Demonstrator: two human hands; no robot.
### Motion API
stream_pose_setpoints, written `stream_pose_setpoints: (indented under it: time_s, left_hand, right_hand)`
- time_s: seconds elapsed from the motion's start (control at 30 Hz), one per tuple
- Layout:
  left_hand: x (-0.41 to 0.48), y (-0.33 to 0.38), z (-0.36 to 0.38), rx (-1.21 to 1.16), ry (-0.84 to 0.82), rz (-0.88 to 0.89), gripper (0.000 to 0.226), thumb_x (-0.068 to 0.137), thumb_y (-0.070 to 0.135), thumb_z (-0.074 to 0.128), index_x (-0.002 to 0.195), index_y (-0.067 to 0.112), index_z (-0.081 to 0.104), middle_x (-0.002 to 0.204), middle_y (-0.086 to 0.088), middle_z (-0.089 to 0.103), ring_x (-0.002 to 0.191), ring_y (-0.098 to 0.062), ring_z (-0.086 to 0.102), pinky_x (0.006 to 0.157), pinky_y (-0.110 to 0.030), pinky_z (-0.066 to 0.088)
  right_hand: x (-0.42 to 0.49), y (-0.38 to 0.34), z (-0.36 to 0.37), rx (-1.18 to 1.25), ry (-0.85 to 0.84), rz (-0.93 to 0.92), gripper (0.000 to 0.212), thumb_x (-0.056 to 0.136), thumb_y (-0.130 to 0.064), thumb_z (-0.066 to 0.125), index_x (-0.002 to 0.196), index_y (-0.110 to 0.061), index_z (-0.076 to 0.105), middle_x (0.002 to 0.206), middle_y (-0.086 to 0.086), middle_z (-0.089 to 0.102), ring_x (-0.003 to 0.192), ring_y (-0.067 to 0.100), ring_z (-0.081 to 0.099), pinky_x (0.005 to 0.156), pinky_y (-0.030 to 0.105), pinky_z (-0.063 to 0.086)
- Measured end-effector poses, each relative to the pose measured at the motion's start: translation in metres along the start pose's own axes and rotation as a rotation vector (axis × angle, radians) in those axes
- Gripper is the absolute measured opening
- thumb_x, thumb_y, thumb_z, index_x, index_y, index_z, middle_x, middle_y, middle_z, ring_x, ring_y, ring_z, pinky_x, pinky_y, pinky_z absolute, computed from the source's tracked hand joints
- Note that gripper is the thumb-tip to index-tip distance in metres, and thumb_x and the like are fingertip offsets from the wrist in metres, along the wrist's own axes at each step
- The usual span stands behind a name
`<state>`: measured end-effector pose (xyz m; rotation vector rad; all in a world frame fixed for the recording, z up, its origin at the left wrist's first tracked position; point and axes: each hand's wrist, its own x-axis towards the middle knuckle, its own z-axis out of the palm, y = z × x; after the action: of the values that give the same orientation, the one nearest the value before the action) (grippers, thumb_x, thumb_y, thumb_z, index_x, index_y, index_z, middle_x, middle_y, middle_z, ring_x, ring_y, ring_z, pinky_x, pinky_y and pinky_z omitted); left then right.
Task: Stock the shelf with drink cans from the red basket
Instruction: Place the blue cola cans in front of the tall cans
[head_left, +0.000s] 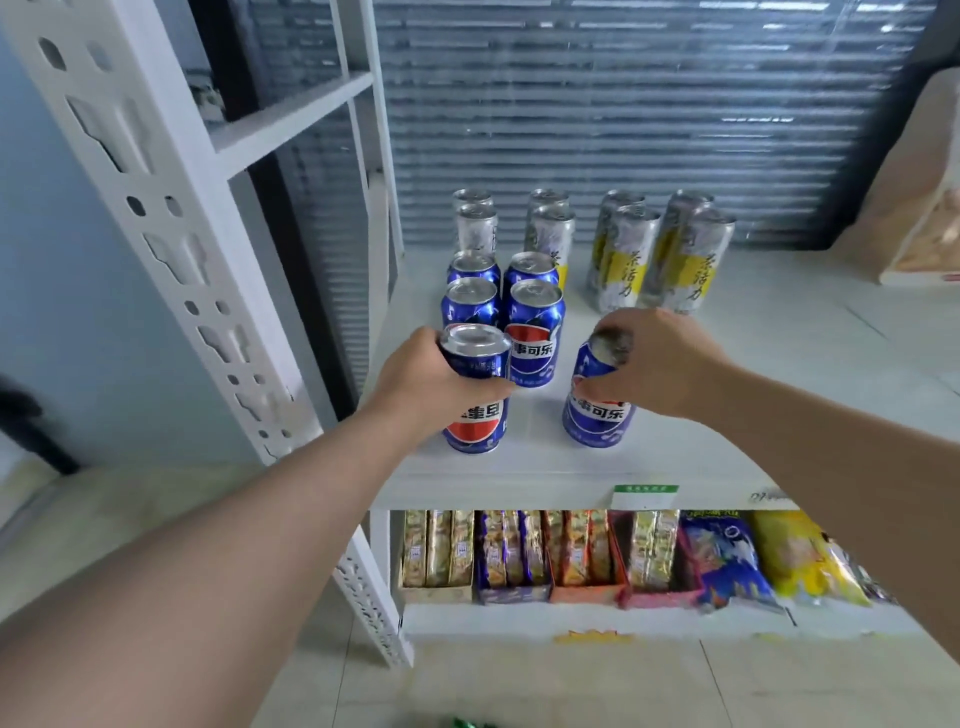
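My left hand (421, 379) grips a blue cola can (475, 415) that stands upright near the front of the white shelf (727, 415). My right hand (660, 364) holds a second blue cola can (597, 415) from above, slightly tilted, to the right of the first. Behind them stand several blue cola cans (535, 332) in two columns. Tall silver and yellow tea cans (623, 260) fill the back rows. The red basket is out of view.
A white perforated shelf post (171, 244) rises at the left. The lower shelf holds boxed snacks (519, 556) and snack bags (779, 561). A tan package (919, 208) leans at the far right. Slatted blinds (623, 104) lie behind the shelf.
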<state>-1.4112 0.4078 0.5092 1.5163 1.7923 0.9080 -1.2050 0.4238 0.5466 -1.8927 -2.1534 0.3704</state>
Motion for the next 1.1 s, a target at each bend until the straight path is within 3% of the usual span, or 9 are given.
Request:
stream_pose_setpoints:
  time_s: [0.2,0.27,0.37,0.47,0.63,0.7,0.83,0.97,1.1]
  left_hand:
    - [0.014,0.028,-0.013,0.574,-0.261,0.090,0.098,0.060,0.049,0.084,0.140,0.028,0.031,0.135,0.007,0.052,0.114,-0.020,0.055,0.087,-0.031,0.048]
    - [0.015,0.040,-0.015,0.852,-0.320,0.124,0.089,0.060,0.056,0.081,0.133,0.025,0.042,0.130,0.006,0.055,0.109,-0.021,0.057,0.082,-0.030,0.049]
    - [0.018,0.052,-0.013,1.041,-0.374,0.111,0.064,0.059,0.059,0.079,0.100,0.014,0.058,0.093,-0.001,0.064,0.079,-0.021,0.059,0.061,-0.028,0.045]
    - [0.024,0.055,-0.018,0.964,-0.401,0.018,0.054,0.057,0.057,0.082,0.074,0.012,0.057,0.069,0.000,0.057,0.061,-0.018,0.055,0.052,-0.026,0.041]
    - [0.009,0.025,-0.020,0.137,-0.235,-0.305,0.049,0.063,0.041,0.086,0.086,0.005,0.063,0.077,-0.011,0.066,0.066,-0.020,0.061,0.058,-0.028,0.051]
    - [0.001,0.006,-0.015,0.047,-0.171,-0.318,0.057,0.057,0.046,0.087,0.092,0.005,0.068,0.081,-0.014,0.071,0.065,-0.018,0.063,0.059,-0.025,0.051]
    - [-0.006,-0.005,-0.019,0.271,-0.195,-0.240,0.052,0.052,0.054,0.086,0.085,0.016,0.070,0.081,-0.002,0.073,0.074,-0.016,0.067,0.061,-0.025,0.049]
    - [-0.012,-0.002,-0.012,0.679,-0.283,-0.137,0.064,0.053,0.064,0.079,0.096,0.018,0.065,0.092,0.002,0.068,0.083,-0.014,0.064,0.071,-0.029,0.052]
    - [-0.014,0.005,-0.003,0.829,-0.344,-0.046,0.053,0.060,0.058,0.073,0.102,0.027,0.059,0.095,0.008,0.065,0.085,-0.010,0.060,0.070,-0.026,0.051]
  right_hand:
    - [0.008,0.002,-0.004,-0.009,-0.121,-0.019,0.053,0.070,-0.042,0.081,0.112,-0.017,0.061,0.106,0.005,0.067,0.092,0.025,0.063,0.074,0.034,0.056]
    - [0.009,0.003,-0.004,-0.019,-0.123,-0.027,0.049,0.070,-0.043,0.080,0.107,-0.016,0.060,0.102,0.005,0.066,0.093,0.027,0.063,0.077,0.036,0.057]
    - [0.007,0.005,-0.002,-0.009,-0.111,-0.043,0.046,0.072,-0.043,0.078,0.106,-0.018,0.058,0.100,0.004,0.065,0.094,0.028,0.062,0.075,0.036,0.055]
    - [0.004,0.007,-0.002,-0.003,-0.099,-0.046,0.052,0.073,-0.043,0.077,0.115,-0.019,0.057,0.105,0.004,0.064,0.096,0.026,0.060,0.078,0.038,0.055]
    - [0.004,0.010,0.002,0.014,-0.091,-0.054,0.058,0.073,-0.043,0.077,0.120,-0.019,0.055,0.111,0.006,0.064,0.099,0.028,0.060,0.083,0.042,0.056]
    - [0.004,0.012,0.002,0.030,-0.090,-0.057,0.058,0.073,-0.044,0.078,0.121,-0.019,0.055,0.111,0.006,0.064,0.099,0.028,0.060,0.083,0.042,0.056]
    - [0.004,0.014,0.002,0.050,-0.091,-0.070,0.059,0.072,-0.044,0.078,0.121,-0.021,0.055,0.111,0.005,0.064,0.098,0.027,0.060,0.083,0.042,0.056]
    - [0.003,0.015,0.002,0.068,-0.089,-0.066,0.059,0.072,-0.043,0.079,0.121,-0.022,0.054,0.111,0.005,0.064,0.098,0.027,0.060,0.081,0.040,0.056]
    - [0.003,0.014,0.001,0.057,-0.098,-0.068,0.059,0.072,-0.045,0.078,0.121,-0.023,0.054,0.113,0.004,0.064,0.099,0.026,0.060,0.082,0.039,0.056]
